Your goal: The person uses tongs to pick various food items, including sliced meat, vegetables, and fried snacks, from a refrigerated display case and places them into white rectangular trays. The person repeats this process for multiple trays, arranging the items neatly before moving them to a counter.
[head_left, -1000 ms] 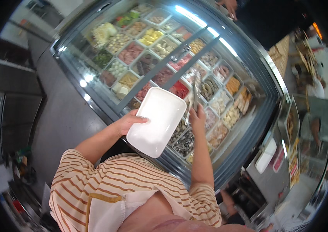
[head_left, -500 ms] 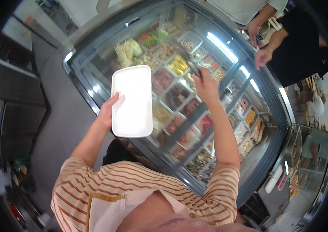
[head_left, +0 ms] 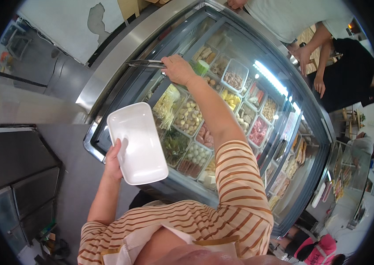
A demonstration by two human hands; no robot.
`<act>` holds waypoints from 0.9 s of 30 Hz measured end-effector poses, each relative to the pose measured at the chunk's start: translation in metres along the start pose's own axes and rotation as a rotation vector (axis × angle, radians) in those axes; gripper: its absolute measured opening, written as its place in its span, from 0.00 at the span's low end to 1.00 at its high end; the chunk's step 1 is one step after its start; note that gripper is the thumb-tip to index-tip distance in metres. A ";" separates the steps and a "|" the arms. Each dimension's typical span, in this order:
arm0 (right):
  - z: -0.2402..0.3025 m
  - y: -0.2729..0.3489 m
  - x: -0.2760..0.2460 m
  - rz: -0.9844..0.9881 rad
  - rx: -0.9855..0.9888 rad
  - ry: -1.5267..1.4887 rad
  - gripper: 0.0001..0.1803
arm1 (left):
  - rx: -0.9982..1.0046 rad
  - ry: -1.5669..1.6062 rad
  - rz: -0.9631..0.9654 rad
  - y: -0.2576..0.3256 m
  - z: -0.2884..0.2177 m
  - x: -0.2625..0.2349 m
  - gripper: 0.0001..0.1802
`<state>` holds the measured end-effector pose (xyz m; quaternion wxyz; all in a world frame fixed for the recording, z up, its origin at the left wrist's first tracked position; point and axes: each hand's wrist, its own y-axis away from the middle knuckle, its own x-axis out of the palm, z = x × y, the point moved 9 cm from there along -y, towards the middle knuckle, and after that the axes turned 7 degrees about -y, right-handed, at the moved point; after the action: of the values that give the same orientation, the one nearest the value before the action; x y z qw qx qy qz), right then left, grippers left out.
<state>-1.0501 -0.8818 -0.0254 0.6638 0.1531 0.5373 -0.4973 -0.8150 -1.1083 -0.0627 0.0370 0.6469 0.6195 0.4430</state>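
Note:
My left hand [head_left: 112,164] grips a white rectangular tray [head_left: 139,148] by its left side, thumb on the bare inner surface. The tray is held tilted over the near left corner of a glass-topped display fridge [head_left: 93,140]. My right hand [head_left: 179,70] is closed around metal tongs [head_left: 145,63] at the fridge's far left side. The tongs point left, over the frame, and I see no food in them. Below my right arm are containers of enoki mushrooms [head_left: 167,104], small round pale pieces [head_left: 189,117] and leafy greens [head_left: 173,145].
Across the fridge stand a person in a white top [head_left: 279,22] and a person in black [head_left: 350,70]. A steel counter edge [head_left: 107,81] runs along the fridge's left. At lower right is a person in pink [head_left: 323,251]; a second glass display case [head_left: 345,176] stands at right.
My right hand with the tongs has moved from over the middle containers to the far left side. The tray has shifted lower and tilted. My view has moved too.

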 end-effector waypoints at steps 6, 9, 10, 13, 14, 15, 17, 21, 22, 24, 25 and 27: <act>-0.008 0.012 -0.006 -0.049 -0.007 -0.072 0.15 | -0.070 0.077 0.054 -0.041 -0.030 0.024 0.28; -0.012 0.042 -0.024 -0.034 0.018 -0.107 0.16 | -0.108 0.103 0.128 -0.064 -0.034 0.046 0.29; -0.022 0.054 -0.028 0.016 0.115 -0.105 0.16 | -0.125 0.108 0.148 -0.071 -0.036 0.050 0.29; -0.027 0.090 -0.043 0.186 0.288 -0.068 0.17 | -0.182 0.038 0.198 -0.102 -0.036 0.053 0.30; -0.026 0.109 -0.055 0.131 0.286 -0.044 0.17 | -0.210 0.011 0.246 -0.109 -0.031 0.059 0.29; -0.027 0.126 -0.070 0.072 0.280 -0.017 0.17 | -0.240 0.008 0.279 -0.115 -0.026 0.067 0.29; -0.031 0.153 -0.081 0.105 0.341 0.025 0.18 | -0.275 -0.020 0.336 -0.125 -0.027 0.079 0.29; -0.048 0.213 -0.099 0.308 0.534 0.129 0.20 | -0.359 -0.083 0.384 -0.144 -0.014 0.093 0.28; -0.057 0.224 -0.103 0.377 0.594 0.152 0.21 | -0.376 -0.079 0.396 -0.149 -0.010 0.096 0.28; -0.075 0.229 -0.132 0.289 0.659 0.205 0.22 | -0.413 -0.069 0.417 -0.156 0.001 0.099 0.27; -0.087 0.227 -0.142 0.248 0.687 0.229 0.22 | -0.438 -0.055 0.410 -0.160 0.006 0.099 0.27; -0.112 0.185 -0.167 0.148 0.648 0.394 0.27 | -0.485 -0.025 0.396 -0.167 0.019 0.098 0.27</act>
<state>-0.9484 -0.6321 0.0155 0.4990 0.4859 0.4571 -0.5531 -0.9478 -0.9783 -0.1220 0.1109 0.7326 0.3572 0.5687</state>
